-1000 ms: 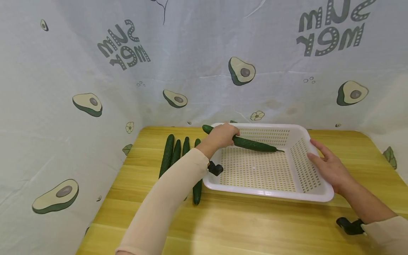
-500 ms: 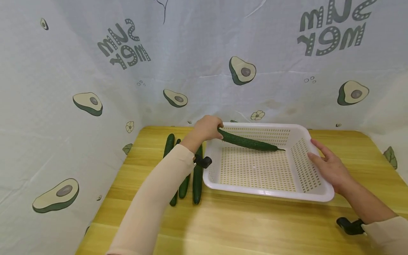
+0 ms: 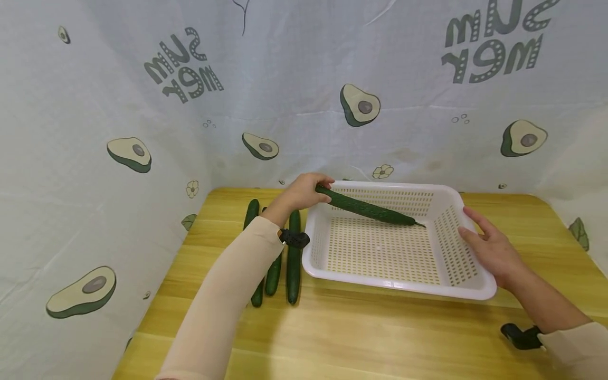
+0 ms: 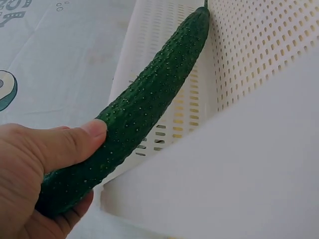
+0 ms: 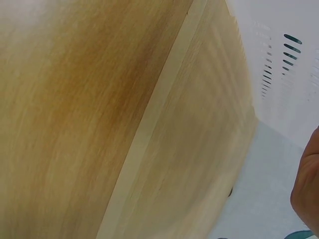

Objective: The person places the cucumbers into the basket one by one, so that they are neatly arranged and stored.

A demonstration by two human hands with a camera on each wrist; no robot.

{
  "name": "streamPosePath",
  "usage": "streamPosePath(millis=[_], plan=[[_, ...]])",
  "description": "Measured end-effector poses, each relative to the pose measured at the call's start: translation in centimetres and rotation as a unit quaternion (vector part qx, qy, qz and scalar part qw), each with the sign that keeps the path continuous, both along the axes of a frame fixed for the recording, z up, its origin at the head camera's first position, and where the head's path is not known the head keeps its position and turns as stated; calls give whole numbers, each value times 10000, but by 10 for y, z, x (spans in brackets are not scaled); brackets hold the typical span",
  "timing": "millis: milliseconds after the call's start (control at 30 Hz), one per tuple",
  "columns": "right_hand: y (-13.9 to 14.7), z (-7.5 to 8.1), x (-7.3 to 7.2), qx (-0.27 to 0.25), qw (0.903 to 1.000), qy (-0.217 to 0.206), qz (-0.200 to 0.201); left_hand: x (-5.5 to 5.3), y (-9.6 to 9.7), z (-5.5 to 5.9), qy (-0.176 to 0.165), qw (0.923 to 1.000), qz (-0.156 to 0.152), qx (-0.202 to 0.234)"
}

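My left hand [image 3: 302, 192] grips the blunt end of a long green cucumber [image 3: 368, 210] at the back left corner of a white perforated plastic basket [image 3: 394, 285]. The cucumber slants down into the basket, its thin stem end near the back right corner. In the left wrist view, the thumb [image 4: 82, 141] lies along the bumpy skin and the fingers wrap underneath. My right hand [image 3: 496, 256] holds the basket's right rim, thumb on the inner side. The right wrist view has only part of that hand [image 5: 308, 186] beside the basket wall [image 5: 249, 50].
Left of the basket, several more cucumbers [image 3: 293, 269] lie roughly parallel on the wooden table [image 3: 351, 338], partly hidden by the left arm. A white curtain [image 3: 294, 68] with avocado prints hangs behind the table and along its left side.
The left hand has moved left from the cucumber's middle part to its blunt end, and the cucumber has shifted slightly right. The right hand and basket have stayed in place.
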State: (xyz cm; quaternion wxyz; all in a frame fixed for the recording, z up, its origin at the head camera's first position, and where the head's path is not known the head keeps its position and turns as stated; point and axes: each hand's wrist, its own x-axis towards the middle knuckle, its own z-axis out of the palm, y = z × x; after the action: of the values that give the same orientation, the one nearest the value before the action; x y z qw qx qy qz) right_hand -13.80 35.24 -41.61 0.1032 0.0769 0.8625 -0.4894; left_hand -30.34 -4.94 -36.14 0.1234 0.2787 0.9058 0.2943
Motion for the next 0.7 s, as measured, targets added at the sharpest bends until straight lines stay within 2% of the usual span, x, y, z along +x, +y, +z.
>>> streamPosePath(millis=[267,367,500,700], plan=[[0,0,1,120,9999,-40,-21,-2,10,-9,58,9990,-46,439],[0,0,0,158,9999,-50,-49,-2,14,-13,-17,9983,-69,575],[0,0,-2,120,9999,-50,-56,-2,19,-19,-35,9983,101,577],[0,0,-2,91,10000,-27,-16,1,23,-17,-19,9991,342,266]])
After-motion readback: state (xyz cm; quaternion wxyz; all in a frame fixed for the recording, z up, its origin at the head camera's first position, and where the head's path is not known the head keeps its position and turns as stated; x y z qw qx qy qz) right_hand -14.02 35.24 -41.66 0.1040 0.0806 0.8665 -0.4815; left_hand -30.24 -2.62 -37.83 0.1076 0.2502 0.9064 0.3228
